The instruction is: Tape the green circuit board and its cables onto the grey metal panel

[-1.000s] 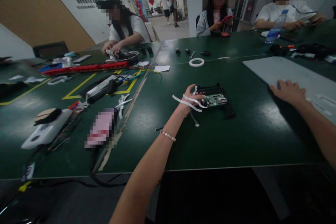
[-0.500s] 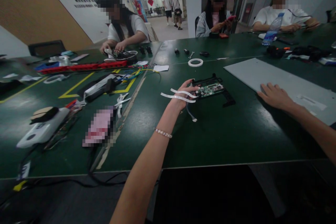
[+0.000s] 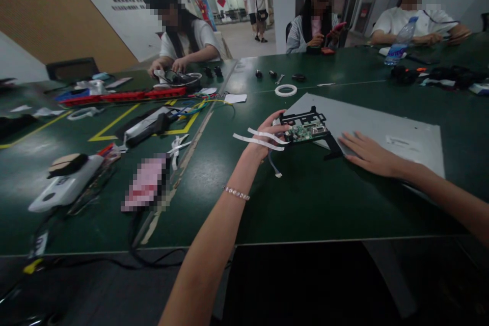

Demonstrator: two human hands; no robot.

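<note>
My left hand grips the left end of a black frame that carries a green circuit board. White ribbon strips trail left from it over my wrist, and a thin grey cable with a small connector hangs below. Flat on a light grey panel, at its near left edge, lies my right hand with the fingers stretched out. The panel's far left corner reaches behind the black frame; whether the two touch I cannot tell.
A tape roll and a small wrench lie farther back. At left are a white device, a pink pouch-like item and a red strip. A water bottle stands far right. Several people sit across the table.
My right hand has slid the grey panel leftward across the table, so its corner now sits behind the black frame. My left hand and the board have hardly moved.
</note>
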